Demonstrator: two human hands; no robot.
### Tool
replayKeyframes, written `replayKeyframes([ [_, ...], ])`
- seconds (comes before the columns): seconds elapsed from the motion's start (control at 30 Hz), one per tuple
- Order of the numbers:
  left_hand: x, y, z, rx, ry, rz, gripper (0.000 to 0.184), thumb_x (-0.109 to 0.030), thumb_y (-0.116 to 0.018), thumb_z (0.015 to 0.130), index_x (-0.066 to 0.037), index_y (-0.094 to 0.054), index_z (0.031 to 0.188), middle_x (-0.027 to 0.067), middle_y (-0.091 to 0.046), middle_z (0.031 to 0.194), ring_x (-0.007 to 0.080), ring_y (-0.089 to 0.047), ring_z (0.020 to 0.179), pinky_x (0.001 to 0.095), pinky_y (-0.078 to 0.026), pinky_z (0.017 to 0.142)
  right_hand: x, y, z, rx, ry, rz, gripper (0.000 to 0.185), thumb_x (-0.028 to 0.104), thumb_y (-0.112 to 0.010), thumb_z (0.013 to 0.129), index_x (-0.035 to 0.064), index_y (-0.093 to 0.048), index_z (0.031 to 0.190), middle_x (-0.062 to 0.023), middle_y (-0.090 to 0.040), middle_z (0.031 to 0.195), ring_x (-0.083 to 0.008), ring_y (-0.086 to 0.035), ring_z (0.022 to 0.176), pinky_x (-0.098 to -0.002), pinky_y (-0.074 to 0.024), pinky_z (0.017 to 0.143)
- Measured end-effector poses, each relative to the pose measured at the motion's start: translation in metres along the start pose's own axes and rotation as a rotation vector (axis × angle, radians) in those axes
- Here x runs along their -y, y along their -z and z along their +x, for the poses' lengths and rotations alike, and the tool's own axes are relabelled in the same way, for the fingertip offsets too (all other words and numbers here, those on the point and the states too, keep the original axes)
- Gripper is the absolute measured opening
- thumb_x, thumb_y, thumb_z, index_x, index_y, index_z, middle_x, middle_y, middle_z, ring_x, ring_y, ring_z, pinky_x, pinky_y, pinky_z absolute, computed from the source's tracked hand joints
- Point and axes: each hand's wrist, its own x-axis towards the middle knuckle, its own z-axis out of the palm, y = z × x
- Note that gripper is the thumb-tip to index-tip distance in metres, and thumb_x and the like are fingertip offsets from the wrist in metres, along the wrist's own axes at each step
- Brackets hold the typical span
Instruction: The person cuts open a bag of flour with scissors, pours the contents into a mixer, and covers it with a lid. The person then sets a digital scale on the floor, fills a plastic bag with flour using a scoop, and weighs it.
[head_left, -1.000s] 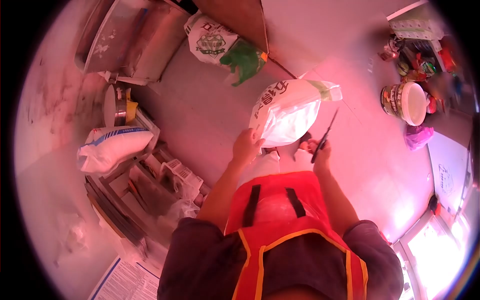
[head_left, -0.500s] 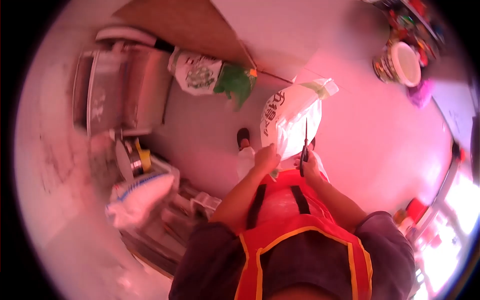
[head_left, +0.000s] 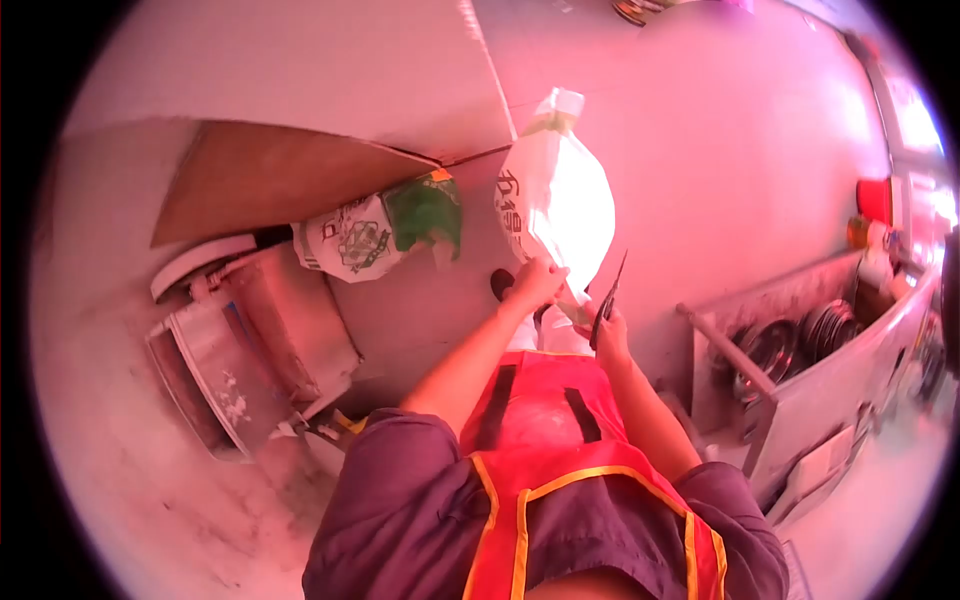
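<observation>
A full white sack (head_left: 540, 205) with dark printed characters stands in front of my legs, its far end gathered into a folded tip. My left hand (head_left: 538, 284) is closed on the sack's near edge. In my right hand (head_left: 611, 335) is a pair of scissors (head_left: 604, 314), the blades pointing up and away along the sack's right side. The fingertips of that hand are close to the sack's near corner; whether they touch it I cannot tell. A red apron (head_left: 540, 400) with yellow trim covers my front.
Left of the sack lies another white-and-green bag (head_left: 350, 238), by a brown panel (head_left: 290, 180). A worn metal machine (head_left: 270, 340) is at the left. On the right, a metal-sided counter (head_left: 810, 400) holds stacked round pans (head_left: 828, 325); a red container (head_left: 874, 200) is beyond.
My view has turned, bringing the counter with pans into sight at the right. My left hand has shifted along the sack's near edge, closer to the right hand, which still grips the scissors.
</observation>
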Motion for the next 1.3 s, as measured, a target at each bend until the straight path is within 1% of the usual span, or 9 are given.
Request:
replayKeyframes([
  [0.2, 0.002, -0.004, 0.02, 0.073, 0.018, -0.093, 0.018, -0.013, -0.057, 0.078, 0.003, -0.055, 0.072, 0.0116, -0.06, 0.065, 0.0167, -0.059, 0.052, 0.0256, -0.048, 0.045, -0.023, 0.011, 0.005, -0.051, -0.085, 0.121, 0.03, 0.022, -0.067, 0.079, 0.0009, -0.048, 0.091, -0.0081, -0.057, 0.08, -0.0146, -0.059, 0.067, -0.0261, -0.0518, 0.06],
  [0.33, -0.008, -0.01, 0.006, -0.002, 0.04, -0.186, 0.012, -0.01, -0.057, 0.078, 0.0, -0.053, 0.072, 0.0089, -0.059, 0.065, 0.0155, -0.058, 0.054, 0.0242, -0.047, 0.046, -0.034, 0.017, -0.006, -0.024, 0.094, 0.345, 0.029, 0.016, -0.067, 0.078, 0.0011, -0.047, 0.09, -0.0078, -0.057, 0.083, -0.0142, -0.059, 0.07, -0.0246, -0.0512, 0.064],
  [0.57, -0.006, 0.001, 0.004, 0.117, 0.04, -0.228, 0.011, -0.01, -0.056, 0.081, -0.003, -0.052, 0.075, 0.0082, -0.058, 0.07, 0.0143, -0.058, 0.058, 0.023, -0.048, 0.049, -0.04, 0.012, -0.026, 0.042, 0.065, 0.456, 0.026, 0.014, -0.066, 0.078, 0.0017, -0.046, 0.088, -0.0093, -0.057, 0.082, -0.0158, -0.059, 0.067, -0.0236, -0.051, 0.057],
  [0.77, -0.013, 0.015, 0.011, 0.336, 0.026, -0.113, 0.014, -0.014, -0.055, 0.083, -0.002, -0.052, 0.078, 0.0091, -0.059, 0.074, 0.0149, -0.058, 0.059, 0.0226, -0.048, 0.052, -0.042, -0.014, -0.042, -0.201, 0.059, 0.718, 0.021, 0.016, -0.06, 0.083, 0.0027, -0.045, 0.078, -0.0125, -0.057, 0.077, -0.0173, -0.058, 0.064, -0.0233, -0.0494, 0.054],
  [0.93, -0.019, 0.021, 0.014, 0.462, -0.028, 0.153, 0.018, -0.018, -0.056, 0.083, 0.0, -0.054, 0.082, 0.0101, -0.061, 0.076, 0.0151, -0.06, 0.063, 0.0263, -0.048, 0.056, -0.061, -0.038, -0.042, -0.431, 0.159, 0.827, 0.016, 0.004, -0.058, 0.081, 0.003, -0.042, 0.084, -0.0112, -0.056, 0.079, -0.0193, -0.058, 0.068, -0.029, -0.0504, 0.06],
  [1.03, -0.018, 0.024, 0.008, 0.556, -0.338, 0.722, 0.018, -0.018, -0.058, 0.081, -0.001, -0.055, 0.087, 0.0109, -0.061, 0.075, 0.0195, -0.06, 0.063, 0.0319, -0.047, 0.057, -0.057, -0.05, -0.053, -0.574, 0.189, 0.85, 0.017, 0.0, -0.058, 0.08, 0.0028, -0.042, 0.084, -0.0125, -0.057, 0.082, -0.0194, -0.058, 0.069, -0.0286, -0.0503, 0.061],
  [1.13, -0.017, 0.012, -0.019, 0.456, -0.751, 0.967, 0.018, -0.015, -0.059, 0.077, -0.004, -0.056, 0.09, 0.0108, -0.059, 0.082, 0.0243, -0.059, 0.069, 0.0353, -0.046, 0.061, -0.057, -0.054, -0.053, -0.6, 0.212, 0.935, 0.018, -0.003, -0.057, 0.079, 0.0026, -0.042, 0.085, -0.0167, -0.058, 0.091, -0.0192, -0.059, 0.07, -0.0266, -0.0498, 0.059],
  [1.23, -0.011, -0.007, -0.035, 0.412, -1.166, 0.897, 0.02, -0.017, -0.059, 0.077, -0.011, -0.055, 0.095, 0.0086, -0.056, 0.092, 0.0247, -0.057, 0.08, 0.0342, -0.045, 0.066, -0.06, -0.052, -0.052, -0.635, 0.261, 0.892, 0.018, -0.001, -0.057, 0.079, 0.0015, -0.042, 0.087, -0.0166, -0.055, 0.105, -0.0178, -0.059, 0.068, -0.0262, -0.0495, 0.059],
  [1.3, -0.006, -0.018, -0.035, 0.428, -1.272, 0.959, 0.022, -0.013, -0.063, 0.072, -0.011, -0.055, 0.093, 0.0062, -0.054, 0.091, 0.025, -0.054, 0.084, 0.0349, -0.045, 0.068, -0.065, -0.048, -0.052, -0.646, 0.277, 0.898, 0.019, 0.002, -0.057, 0.079, 0.0006, -0.042, 0.09, -0.0154, -0.052, 0.112, -0.0177, -0.059, 0.069, -0.0265, -0.0491, 0.058],
])
